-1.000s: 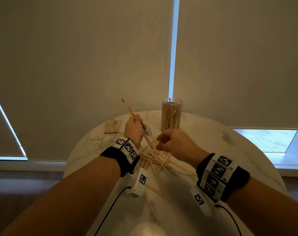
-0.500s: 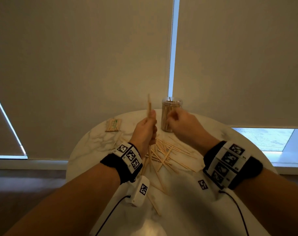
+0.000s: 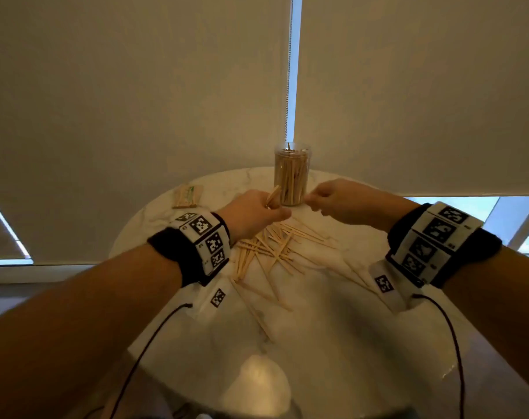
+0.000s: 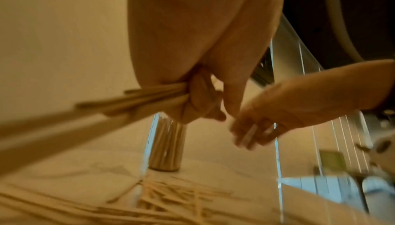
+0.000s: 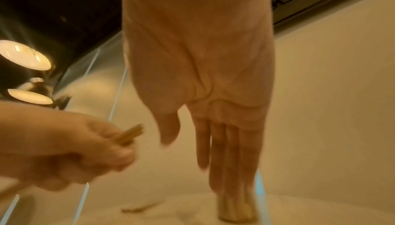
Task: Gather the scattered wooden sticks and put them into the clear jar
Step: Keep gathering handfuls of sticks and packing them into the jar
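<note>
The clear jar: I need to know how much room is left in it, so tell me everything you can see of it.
The clear jar is a tall transparent cylinder, plastic or glass by its look, standing upright and lidless at the far edge of the round marble table. Upright wooden sticks pack it nearly to the rim; one pokes above. Neither hand touches it: both hover just in front.

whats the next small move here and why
Probably lower the right hand to the pile and pinch another stick. It is open and holds nothing, the left hand already grips a bundle, and many sticks still lie in front of the jar.
</note>
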Demonstrator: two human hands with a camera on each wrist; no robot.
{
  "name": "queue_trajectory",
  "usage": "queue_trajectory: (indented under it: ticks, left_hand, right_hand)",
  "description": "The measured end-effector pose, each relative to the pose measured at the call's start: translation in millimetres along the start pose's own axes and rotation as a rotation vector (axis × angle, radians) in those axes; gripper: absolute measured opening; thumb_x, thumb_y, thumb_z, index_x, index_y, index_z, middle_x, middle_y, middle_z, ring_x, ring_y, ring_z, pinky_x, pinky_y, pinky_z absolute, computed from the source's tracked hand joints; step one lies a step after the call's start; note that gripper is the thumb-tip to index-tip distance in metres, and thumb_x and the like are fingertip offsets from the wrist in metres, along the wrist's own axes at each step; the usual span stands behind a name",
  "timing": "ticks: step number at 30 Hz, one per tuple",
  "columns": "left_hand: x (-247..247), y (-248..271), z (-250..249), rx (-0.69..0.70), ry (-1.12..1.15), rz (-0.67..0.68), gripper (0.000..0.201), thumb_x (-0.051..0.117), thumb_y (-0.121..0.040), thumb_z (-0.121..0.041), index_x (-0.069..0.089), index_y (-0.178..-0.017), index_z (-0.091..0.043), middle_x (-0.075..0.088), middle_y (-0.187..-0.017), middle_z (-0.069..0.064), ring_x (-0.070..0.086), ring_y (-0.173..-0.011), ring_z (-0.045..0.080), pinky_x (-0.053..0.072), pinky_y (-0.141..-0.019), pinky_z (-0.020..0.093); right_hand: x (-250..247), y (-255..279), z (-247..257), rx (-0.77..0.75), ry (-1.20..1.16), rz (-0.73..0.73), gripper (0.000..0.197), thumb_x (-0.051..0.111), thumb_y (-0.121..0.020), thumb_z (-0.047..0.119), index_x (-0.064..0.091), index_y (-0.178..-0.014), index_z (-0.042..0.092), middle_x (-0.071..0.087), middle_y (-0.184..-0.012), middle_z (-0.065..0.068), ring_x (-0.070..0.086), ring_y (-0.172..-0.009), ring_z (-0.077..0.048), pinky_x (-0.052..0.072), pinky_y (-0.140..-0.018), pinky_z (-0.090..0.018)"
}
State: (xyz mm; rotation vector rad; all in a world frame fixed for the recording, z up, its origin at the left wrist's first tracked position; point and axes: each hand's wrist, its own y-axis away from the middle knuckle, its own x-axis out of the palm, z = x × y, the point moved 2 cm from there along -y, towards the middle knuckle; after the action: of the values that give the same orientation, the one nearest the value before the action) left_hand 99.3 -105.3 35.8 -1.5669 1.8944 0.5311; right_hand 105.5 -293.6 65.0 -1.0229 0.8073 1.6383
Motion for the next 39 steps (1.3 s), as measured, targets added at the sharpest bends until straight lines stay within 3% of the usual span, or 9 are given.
queue_trajectory:
  ticks: [4,8,11,16,20,24,30,33,39]
  left_hand:
    - [-12.8,11.5,31.5,-0.026,-0.587,0.211,0.044,0.076,-0.078,-0.056,0.067,-0.102,-0.019,0.064,-0.094,-0.003,0.06,-0.088,0.016,0.047,-0.071,0.029]
    - [-5.9,19.4,67.9,-0.206,-0.917,0.24,0.067,0.053,-0.081,-0.076,0.06,-0.09,-0.01,0.061,-0.086,0.003,0.058,-0.082,0.022,0.05,-0.077,0.034]
    - [10.5,16.5,78.8,-0.295,-0.83,0.236,0.071,0.039,-0.087,-0.077,0.052,-0.063,-0.011,0.054,-0.065,0.003,0.054,-0.067,0.021,0.05,-0.074,0.035]
    - [35.2,2.0,59.7,-0.254,-0.744,0.266,0.05,0.06,-0.092,-0.054,0.062,-0.092,-0.004,0.063,-0.085,0.018,0.063,-0.089,0.029,0.041,-0.068,0.03]
    - [43.5,-6.0,42.6,-0.256,-0.8,0.295,0.033,0.065,-0.094,-0.033,0.066,-0.104,-0.002,0.066,-0.094,0.009,0.063,-0.095,0.025,0.046,-0.066,0.027]
    - [48.7,-9.2,40.7,-0.281,-0.821,0.281,0.027,0.068,-0.086,-0.025,0.051,-0.07,-0.011,0.052,-0.069,0.003,0.054,-0.069,0.019,0.038,-0.046,0.024]
    - [41.5,-4.0,44.7,-0.273,-0.928,0.294,0.029,0.058,-0.095,-0.023,0.065,-0.113,-0.002,0.053,-0.078,0.005,0.054,-0.082,0.02,0.037,-0.051,0.023]
    - [33.5,-5.6,53.9,-0.29,-0.914,0.266,0.021,0.061,-0.093,-0.022,0.064,-0.105,-0.005,0.06,-0.086,0.009,0.061,-0.086,0.024,0.048,-0.058,0.028]
    - [21.8,-3.8,67.2,-0.314,-0.817,0.179,0.023,0.068,-0.087,-0.028,0.056,-0.092,-0.009,0.062,-0.095,0.01,0.063,-0.088,0.026,0.045,-0.064,0.03]
  right_hand:
    - [11.1,20.2,-65.9,0.306,0.547,0.305,0.083,0.053,-0.08,0.078,0.06,-0.128,0.01,0.061,-0.131,-0.004,0.056,-0.116,-0.024,0.043,-0.099,-0.036]
    - [26.9,37.3,-91.4,0.416,0.452,0.365,0.086,0.054,-0.066,0.089,0.069,-0.092,0.008,0.072,-0.092,-0.003,0.066,-0.082,-0.018,0.051,-0.082,-0.029]
    - [44.9,33.6,-77.9,0.352,0.419,0.353,0.065,0.067,-0.071,0.075,0.062,-0.067,0.011,0.063,-0.065,0.0,0.057,-0.059,-0.017,0.047,-0.064,-0.026]
    - [65.8,23.4,-52.3,0.209,0.393,0.397,0.02,0.066,-0.087,0.021,0.074,-0.083,0.003,0.073,-0.072,-0.007,0.064,-0.057,-0.016,0.058,-0.066,-0.028]
    - [71.8,33.2,-37.5,0.157,0.496,0.366,0.023,0.061,-0.092,0.022,0.058,-0.074,0.008,0.058,-0.065,-0.002,0.053,-0.054,-0.013,0.044,-0.051,-0.02]
    - [77.3,39.9,-35.6,0.138,0.517,0.302,0.019,0.059,-0.092,0.023,0.064,-0.1,0.006,0.06,-0.086,-0.005,0.057,-0.075,-0.019,0.043,-0.057,-0.022]
    - [77.2,36.5,-38.1,0.199,0.446,0.278,0.024,0.055,-0.092,0.016,0.057,-0.069,0.011,0.056,-0.064,0.001,0.052,-0.056,-0.011,0.042,-0.052,-0.019]
    - [70.1,32.4,-32.3,0.221,0.336,0.222,0.03,0.049,-0.094,0.016,0.058,-0.067,0.01,0.063,-0.063,-0.002,0.06,-0.056,-0.015,0.05,-0.057,-0.024]
    - [81.0,35.7,17.3,0.027,0.223,0.209,0.038,0.033,-0.106,0.022,0.064,-0.106,0.001,0.062,-0.095,-0.011,0.049,-0.079,-0.02,0.042,-0.069,-0.028]
